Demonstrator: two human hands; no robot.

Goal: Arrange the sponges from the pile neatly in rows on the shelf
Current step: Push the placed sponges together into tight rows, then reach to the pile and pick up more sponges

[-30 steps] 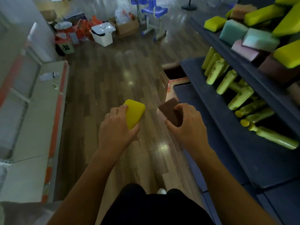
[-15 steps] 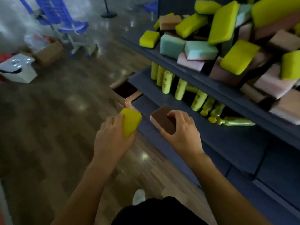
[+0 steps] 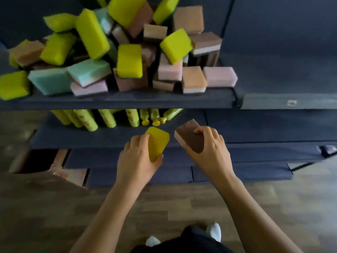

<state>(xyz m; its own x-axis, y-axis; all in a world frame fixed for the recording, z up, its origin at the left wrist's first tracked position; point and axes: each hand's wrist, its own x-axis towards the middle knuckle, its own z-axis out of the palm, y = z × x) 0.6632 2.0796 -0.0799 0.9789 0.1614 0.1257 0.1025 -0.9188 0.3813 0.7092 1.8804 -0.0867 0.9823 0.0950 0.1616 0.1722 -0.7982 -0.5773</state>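
Dark shelf [image 3: 164, 99], sponge pile [image 3: 129, 63] above bottles [image 3: 109, 119]; left fingers [image 3: 144, 139] gripping yellow sponge [image 3: 158, 143], right fingers [image 3: 201, 131] brown sponge [image 3: 189, 138]

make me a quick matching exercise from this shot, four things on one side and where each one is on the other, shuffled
Things:
1 yellow sponge
2 dark brown sponge
3 sponge pile
4 green bottles

Places:
A on the upper shelf
B in the right hand
C on the second shelf
D in the left hand

Pairs: 1-D, 2-B, 3-A, 4-C
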